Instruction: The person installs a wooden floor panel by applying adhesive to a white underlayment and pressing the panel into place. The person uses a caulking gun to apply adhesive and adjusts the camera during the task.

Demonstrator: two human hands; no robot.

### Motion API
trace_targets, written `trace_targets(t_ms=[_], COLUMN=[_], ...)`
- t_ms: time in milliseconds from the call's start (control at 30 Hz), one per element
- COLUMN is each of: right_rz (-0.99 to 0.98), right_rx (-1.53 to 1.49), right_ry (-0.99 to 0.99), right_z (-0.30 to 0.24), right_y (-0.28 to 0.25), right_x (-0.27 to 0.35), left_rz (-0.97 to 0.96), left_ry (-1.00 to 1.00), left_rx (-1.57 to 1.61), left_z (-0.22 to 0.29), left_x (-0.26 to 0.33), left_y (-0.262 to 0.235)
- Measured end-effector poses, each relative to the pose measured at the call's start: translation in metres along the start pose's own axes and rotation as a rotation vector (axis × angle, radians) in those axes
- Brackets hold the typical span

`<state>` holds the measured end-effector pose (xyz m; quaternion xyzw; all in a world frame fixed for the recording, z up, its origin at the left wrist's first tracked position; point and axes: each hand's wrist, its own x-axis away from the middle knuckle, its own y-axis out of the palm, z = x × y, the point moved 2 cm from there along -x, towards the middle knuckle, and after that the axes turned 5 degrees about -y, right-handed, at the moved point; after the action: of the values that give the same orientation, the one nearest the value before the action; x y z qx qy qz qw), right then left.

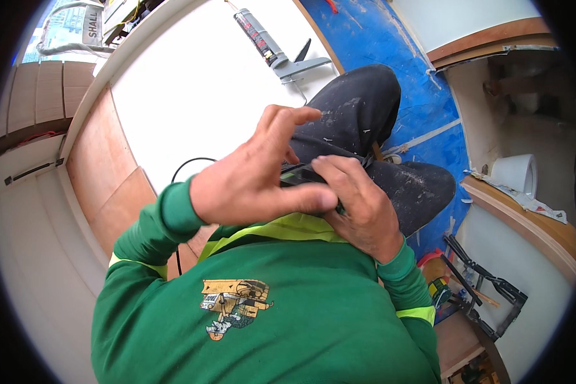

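My left hand is held over my lap in front of my waist. Its thumb and fingers are apart, and nothing shows in them. Close beside the left thumb, my right hand has its fingers bent over at the waist of my dark, white-spotted trousers. A dark strip or object lies between the two hands at the waist; its kind is unclear. What the right fingers hold, if anything, is hidden. Beyond my hands, a grey caulking gun with a dark grey cartridge rests on a white surface.
Blue sheeting with debris covers the floor on the right. A doorway there has a white bucket-like thing by its sill. A black folding frame stands low right. Wooden boards lie left, and a black cable curves near my left arm.
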<state>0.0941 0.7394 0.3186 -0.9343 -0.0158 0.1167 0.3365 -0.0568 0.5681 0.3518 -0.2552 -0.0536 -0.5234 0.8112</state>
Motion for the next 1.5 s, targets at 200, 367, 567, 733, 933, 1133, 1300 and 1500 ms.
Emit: trace_targets(t_ms=[200,367,567,733,933,1133,1300,1500], right_rz=[-0.003,-0.014,-0.045,-0.04,-0.075,-0.054,-0.074,-0.107], right_rx=[-0.123,-0.092,-0.09,-0.138,-0.061,-0.099,-0.13,-0.07], right_ry=[0.081,0.051,0.009,-0.031,-0.046,-0.066,0.007,0.002], right_z=[0.003,0.007,0.002,0.0,-0.003,-0.008,-0.009,-0.018], right_y=[-0.001,-0.005,-0.001,0.005,0.0,0.011,0.01,0.007], right_x=[0.03,0.028,0.024,0.022,0.018,0.013,0.019,0.013], left_rz=[-0.329,-0.602,-0.622,-0.572,-0.681,-0.555,-0.498,-0.477], left_ry=[-0.033,-0.136,-0.251,-0.164,-0.418,-0.072,0.097,-0.003], left_rx=[-0.234,-0.272,-0.229,-0.361,-0.111,-0.116,-0.106,-0.198], left_z=[-0.062,-0.116,-0.106,-0.108,-0.112,-0.119,-0.117,-0.099], left_x=[-0.027,-0.039,-0.03,-0.018,-0.027,-0.03,-0.034,-0.013], left_y=[-0.023,-0.002,-0.01,-0.007,-0.009,-0.003,0.01,-0.003])
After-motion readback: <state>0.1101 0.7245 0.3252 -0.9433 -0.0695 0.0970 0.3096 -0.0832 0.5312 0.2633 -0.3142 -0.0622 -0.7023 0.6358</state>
